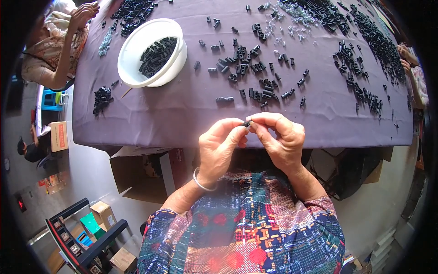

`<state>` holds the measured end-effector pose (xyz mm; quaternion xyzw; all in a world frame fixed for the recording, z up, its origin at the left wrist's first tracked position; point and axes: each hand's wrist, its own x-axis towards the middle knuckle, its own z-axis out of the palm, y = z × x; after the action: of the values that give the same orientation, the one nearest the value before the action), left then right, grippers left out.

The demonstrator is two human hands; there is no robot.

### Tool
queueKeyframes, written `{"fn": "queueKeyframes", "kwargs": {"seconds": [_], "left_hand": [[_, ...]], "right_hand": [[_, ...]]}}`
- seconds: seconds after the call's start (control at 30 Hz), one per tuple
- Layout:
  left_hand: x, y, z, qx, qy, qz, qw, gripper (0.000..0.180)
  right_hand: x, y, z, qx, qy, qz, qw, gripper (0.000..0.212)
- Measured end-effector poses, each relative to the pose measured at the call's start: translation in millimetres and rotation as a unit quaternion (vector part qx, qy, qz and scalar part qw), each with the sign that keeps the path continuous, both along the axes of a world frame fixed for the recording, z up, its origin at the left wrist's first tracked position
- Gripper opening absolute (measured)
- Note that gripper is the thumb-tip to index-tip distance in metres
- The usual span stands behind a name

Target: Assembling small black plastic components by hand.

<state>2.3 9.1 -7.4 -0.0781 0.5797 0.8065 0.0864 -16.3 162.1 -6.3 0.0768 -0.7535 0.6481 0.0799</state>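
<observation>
Just past the table's near edge, my left hand [217, 148] and my right hand [282, 139] meet fingertip to fingertip. Between them they pinch a small black plastic piece [247, 123], which looks like part of a cord lock. Fingers cover most of it. Beyond my hands lies a loose scatter of similar short black plastic pieces [262, 93], some of them joined in pairs. Small metal springs [278, 40] lie among the pieces farther back. To the left, a white plastic tub [175, 68] holds a heap of black pieces [158, 55].
A purple cloth [150, 121] covers the table. Small black parts [102, 98] sit in a pile at left, with larger heaps [378, 43] at far right. Other people's hands [84, 13] show at the left and right edges. An open cardboard box [137, 176] stands below the table's edge.
</observation>
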Motion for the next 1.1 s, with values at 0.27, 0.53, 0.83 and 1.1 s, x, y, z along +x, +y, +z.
{"fn": "queueKeyframes", "kwargs": {"seconds": [0.27,0.53,0.83,1.1], "left_hand": [[1,6,-7,-0.009,0.019,0.019,1.000,0.017],[0,9,-10,-0.028,0.022,0.027,0.999,0.016],[-4,5,-8,-0.015,0.009,0.033,0.999,0.016],[-13,-13,-5,0.098,-0.069,-0.034,0.992,0.018]], "right_hand": [[0,-6,-5,-0.013,0.006,-0.019,1.000,0.017],[-2,-10,-5,0.030,0.029,-0.025,0.999,0.015],[-6,-7,-11,0.054,0.047,0.014,0.997,0.019],[-11,-9,-14,0.076,0.147,0.043,0.985,0.036]]}}
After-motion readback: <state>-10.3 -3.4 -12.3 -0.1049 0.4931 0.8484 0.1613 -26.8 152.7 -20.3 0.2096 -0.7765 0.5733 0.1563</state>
